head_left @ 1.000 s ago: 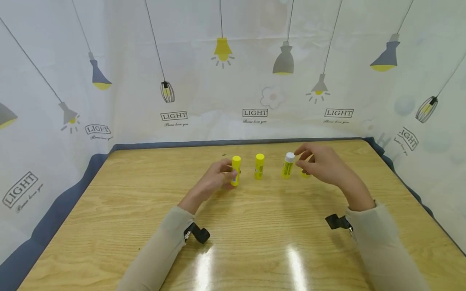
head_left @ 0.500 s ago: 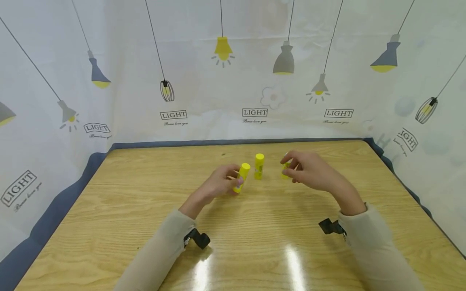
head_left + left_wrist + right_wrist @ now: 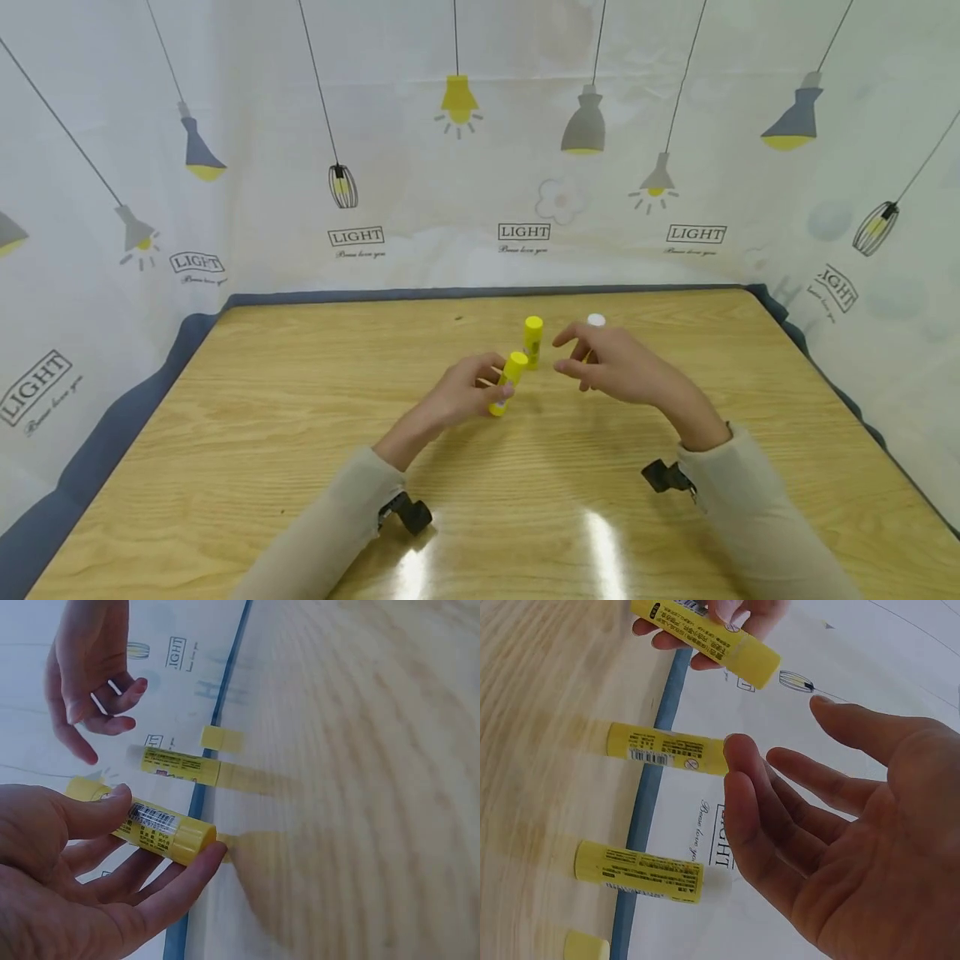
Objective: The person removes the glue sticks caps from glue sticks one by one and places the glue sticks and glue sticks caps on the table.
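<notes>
My left hand [image 3: 467,392] pinches a capped yellow glue stick [image 3: 154,825] between thumb and fingers, tilted with its cap up and to the right. Just behind it stands a second capped glue stick [image 3: 533,333], upright on the table. To its right is an uncapped glue stick [image 3: 641,876] with a white top, mostly hidden by my right hand [image 3: 618,367] in the head view. That hand holds nothing; its fingers are loosely bent, facing the left hand's glue stick. A loose yellow cap [image 3: 586,946] sits on the table beside the uncapped stick.
The wooden table [image 3: 315,367] ends at a dark blue edge strip [image 3: 360,295] at the back. A pale backdrop [image 3: 420,183] printed with lamps rises behind and at both sides. A small black camera [image 3: 412,512] is strapped to each wrist.
My left hand has lifted and tilted its glue stick, bringing it right and nearer me. The right hand has moved left from beside the white-topped stick and nearer me, still holding nothing.
</notes>
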`<state>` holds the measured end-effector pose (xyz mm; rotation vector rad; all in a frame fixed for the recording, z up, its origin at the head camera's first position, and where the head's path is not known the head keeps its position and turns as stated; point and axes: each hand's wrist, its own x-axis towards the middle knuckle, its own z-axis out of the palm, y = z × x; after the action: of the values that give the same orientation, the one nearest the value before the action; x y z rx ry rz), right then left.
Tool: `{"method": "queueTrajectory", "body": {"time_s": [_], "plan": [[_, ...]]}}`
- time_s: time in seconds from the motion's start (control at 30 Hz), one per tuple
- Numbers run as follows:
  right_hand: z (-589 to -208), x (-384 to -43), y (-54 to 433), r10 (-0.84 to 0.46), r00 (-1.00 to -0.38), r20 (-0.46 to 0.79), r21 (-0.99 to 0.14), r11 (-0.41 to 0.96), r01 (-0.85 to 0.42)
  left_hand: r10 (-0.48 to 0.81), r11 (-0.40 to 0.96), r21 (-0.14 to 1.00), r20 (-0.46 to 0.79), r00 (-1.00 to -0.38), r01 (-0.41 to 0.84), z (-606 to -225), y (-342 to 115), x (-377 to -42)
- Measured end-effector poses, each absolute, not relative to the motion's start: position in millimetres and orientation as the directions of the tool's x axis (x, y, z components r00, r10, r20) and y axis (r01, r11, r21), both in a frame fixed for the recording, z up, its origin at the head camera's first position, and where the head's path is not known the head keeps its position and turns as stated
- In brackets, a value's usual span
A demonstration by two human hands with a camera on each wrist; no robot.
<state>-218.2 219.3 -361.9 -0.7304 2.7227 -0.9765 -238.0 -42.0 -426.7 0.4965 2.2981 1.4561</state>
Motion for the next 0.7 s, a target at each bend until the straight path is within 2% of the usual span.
{"method": "queueTrajectory", "body": {"time_s": [0.2, 0.7], "plan": [[-367.6, -219.7, 210.1, -0.502, -0.865, -0.012, -0.636, 0.671, -0.381, 0.493, 0.41, 0.906, -0.127, -0.861, 0.101, -429.2, -42.6, -235.2], [-369.6, -212.7, 198.0, -0.505, -0.861, -0.05, -0.642, 0.677, -0.36, 0.557, 0.475, 0.851, -0.095, -0.825, 0.223, -430.9, -40.2, -232.0]]}}
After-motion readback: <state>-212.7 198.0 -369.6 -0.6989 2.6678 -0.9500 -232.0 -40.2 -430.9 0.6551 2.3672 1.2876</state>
